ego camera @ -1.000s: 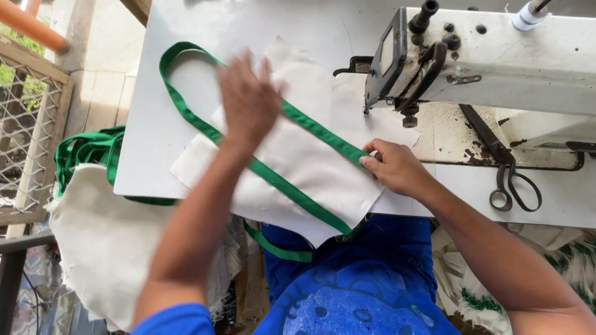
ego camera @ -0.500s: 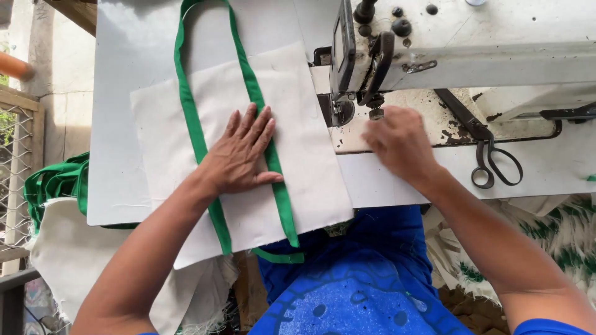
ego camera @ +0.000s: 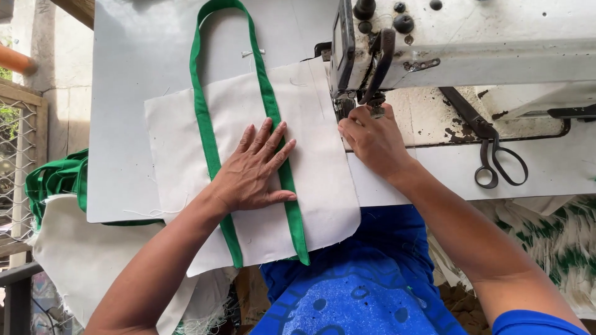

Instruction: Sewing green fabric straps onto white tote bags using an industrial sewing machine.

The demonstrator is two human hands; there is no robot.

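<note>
Left hand flat, palm down, fingers spread and not gripping, pressed on a rectangular panel of cream woven cloth in the centre of the frame. Fingertips reaching toward the upper right, two of them resting on one band of a bright green fabric strap, which runs as two parallel bands down the panel and loops into a handle at the top centre, beyond the panel's upper edge. Lower edge of the panel hanging off the near rim of the pale grey-white table top (frayed threads visible along that edge).

Right hand right of centre, knuckles up, fingers curled together at the panel's right-hand edge, just under the needle area of the worn white industrial sewing machine filling the upper right. Whether the fingertips actually pinch the cloth: cannot tell, hidden beneath the hand.

Pair of dark metal scissors lying on the machine bed at the right, blades pointing to the upper left, well apart from both hands. Heap of further cream cloth pieces with green straps at the left edge, below and beside the table. Blue patterned shirt at the bottom centre. Wire-mesh fence at the far left.
</note>
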